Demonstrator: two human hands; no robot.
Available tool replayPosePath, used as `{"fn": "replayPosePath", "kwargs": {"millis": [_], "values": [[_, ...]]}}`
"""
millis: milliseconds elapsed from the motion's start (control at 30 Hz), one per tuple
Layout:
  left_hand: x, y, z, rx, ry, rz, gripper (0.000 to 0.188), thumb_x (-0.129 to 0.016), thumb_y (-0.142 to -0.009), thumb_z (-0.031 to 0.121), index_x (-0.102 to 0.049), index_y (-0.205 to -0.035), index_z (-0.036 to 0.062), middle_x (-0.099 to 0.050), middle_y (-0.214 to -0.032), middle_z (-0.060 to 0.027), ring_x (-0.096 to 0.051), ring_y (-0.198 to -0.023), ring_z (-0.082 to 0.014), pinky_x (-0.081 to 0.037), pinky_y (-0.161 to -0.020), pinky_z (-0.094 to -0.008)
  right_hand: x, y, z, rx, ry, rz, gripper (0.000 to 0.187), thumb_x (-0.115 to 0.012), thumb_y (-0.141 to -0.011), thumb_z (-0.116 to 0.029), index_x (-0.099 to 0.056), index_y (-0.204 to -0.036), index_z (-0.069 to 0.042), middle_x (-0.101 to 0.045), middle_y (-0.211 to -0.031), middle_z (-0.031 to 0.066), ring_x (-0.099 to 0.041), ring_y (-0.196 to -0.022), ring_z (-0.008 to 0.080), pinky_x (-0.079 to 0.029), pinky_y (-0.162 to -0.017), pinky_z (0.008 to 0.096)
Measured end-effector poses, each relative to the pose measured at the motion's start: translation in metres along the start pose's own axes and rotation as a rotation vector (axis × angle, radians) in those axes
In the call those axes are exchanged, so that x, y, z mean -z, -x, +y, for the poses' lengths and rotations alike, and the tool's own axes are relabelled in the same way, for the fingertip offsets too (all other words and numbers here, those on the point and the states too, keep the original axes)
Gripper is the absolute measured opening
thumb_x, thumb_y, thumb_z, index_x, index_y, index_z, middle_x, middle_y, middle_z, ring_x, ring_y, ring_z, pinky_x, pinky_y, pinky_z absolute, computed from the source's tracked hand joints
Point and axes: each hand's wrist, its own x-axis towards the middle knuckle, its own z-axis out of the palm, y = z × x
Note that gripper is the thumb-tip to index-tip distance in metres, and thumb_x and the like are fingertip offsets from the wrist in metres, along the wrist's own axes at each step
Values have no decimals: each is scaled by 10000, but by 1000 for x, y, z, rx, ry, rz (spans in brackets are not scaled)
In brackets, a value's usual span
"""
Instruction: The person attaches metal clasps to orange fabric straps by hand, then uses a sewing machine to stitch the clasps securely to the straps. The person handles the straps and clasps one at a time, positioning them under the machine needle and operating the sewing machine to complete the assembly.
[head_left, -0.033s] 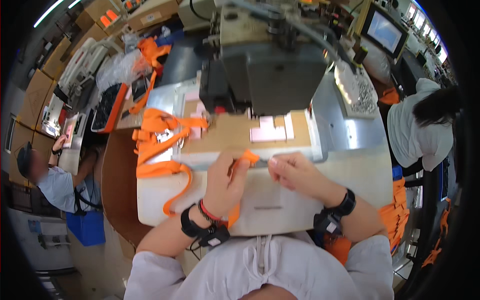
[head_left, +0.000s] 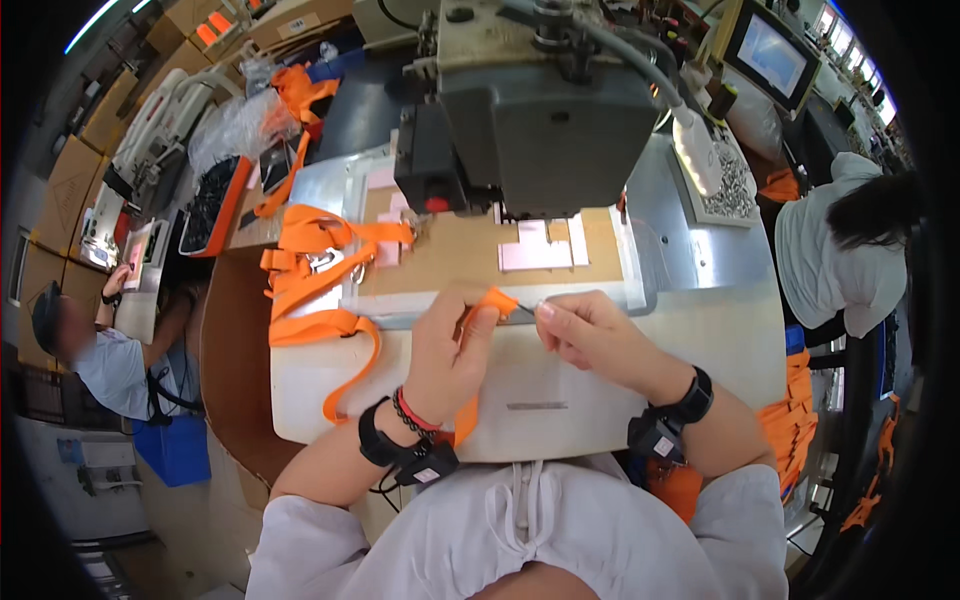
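Observation:
My left hand [head_left: 450, 348] is closed around an orange webbing strap [head_left: 497, 300]. The folded end of the strap sticks out between thumb and fingers, and its tail hangs below the wrist. My right hand [head_left: 592, 338] is closed in a pinch on a short, thin dark piece [head_left: 526, 309] that reaches to the strap's end. What kind of piece it is, I cannot tell. Both hands are over the near edge of the work plate [head_left: 440, 300], in front of a sewing machine head [head_left: 545, 150]. To the left lies a heap of orange straps [head_left: 310, 235] with metal hooks [head_left: 325, 262].
A tray of small metal parts [head_left: 728, 190] sits at the right, beside a lit lamp [head_left: 700, 160]. A screen [head_left: 766, 55] stands behind it. An open cardboard box [head_left: 235, 350] flanks the table's left edge. Other people sit at left and right.
The view has shifted slightly. My right hand's fingers have moved a little, and the dark piece between the hands shows more clearly. Both hands keep their hold.

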Motion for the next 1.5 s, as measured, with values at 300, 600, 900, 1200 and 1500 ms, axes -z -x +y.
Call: {"fn": "replayPosePath", "kwargs": {"millis": [300, 600, 900, 1200, 1500], "values": [[2, -12, -6, -297, -113, 24, 87, -552, -910, -10, -569, -993, 5, -622, -947, -137, -620, -822, -241, -490, -721, -284, 2, 2, 3, -86, 23, -8, 444, -505, -991, -401, -546, -697, -70, -388, -553, -60, -322, -500, 25, -252, -456, 213], [1, -12, -7, -296, -66, 6, 123, -565, -872, -42, -598, -982, 3, -625, -935, -130, -605, -852, -294, -501, -746, -326, -1, 4, 6, -67, 28, 1, 469, -515, -990, -386, -531, -637, -78, -369, -536, -68, -287, -489, 25, -225, -443, 221], [0, -12, -16, 151, 417, -148, 144, -450, -1001, 82, -563, -1051, 10, -611, -942, -43, -568, -843, -107, -476, -808, -265, 1, 0, 9, -109, -45, -9, 456, -504, -988, -413, -546, -678, -80, -352, -529, -74, -288, -472, 22, -219, -431, 215], [-5, -10, -10, -10, 219, -3, 133, -492, -958, 20, -601, -1034, 9, -646, -901, -57, -604, -835, -126, -486, -780, -260, -3, 1, 9, -25, 12, 28, 456, -497, -987, -419, -550, -690, -78, -370, -542, -64, -314, -497, 26, -251, -457, 210], [-2, -9, -9, -187, -77, 49, 148, -548, -884, -41, -604, -1013, 7, -665, -919, -135, -646, -780, -248, -510, -712, -282, -3, 3, 7, -51, 63, 67, 477, -517, -982, -404, -552, -642, -71, -408, -557, -53, -350, -527, 38, -285, -487, 220]]}}
